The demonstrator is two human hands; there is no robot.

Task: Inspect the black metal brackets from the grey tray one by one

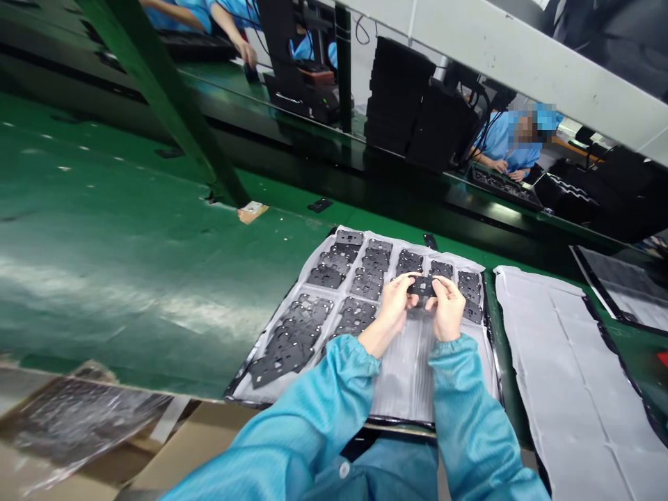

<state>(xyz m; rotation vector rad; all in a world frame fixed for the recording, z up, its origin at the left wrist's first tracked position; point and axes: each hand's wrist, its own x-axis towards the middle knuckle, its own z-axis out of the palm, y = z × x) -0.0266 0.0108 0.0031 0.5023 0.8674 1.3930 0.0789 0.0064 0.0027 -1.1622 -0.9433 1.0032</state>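
Between my two hands, above the tray, is a small black plate (423, 286). My left hand (397, 303) grips its left end, and my right hand (447, 304) pinches the right end. Below them lies a tray (410, 372) lined with white foam sheet and divided into compartments. Dark flat parts (295, 335) are piled in its left compartments, and more stacks (376, 259) fill the back row. The front middle of the lining is bare beneath my forearms.
To the right, another tray (558, 362) is covered with white sheet. A green post (172, 104) rises at the back left. Loose black pieces (320, 205) lie behind the tray. A cardboard box (193, 438) with plastic stands lower left. People in blue work across the line.
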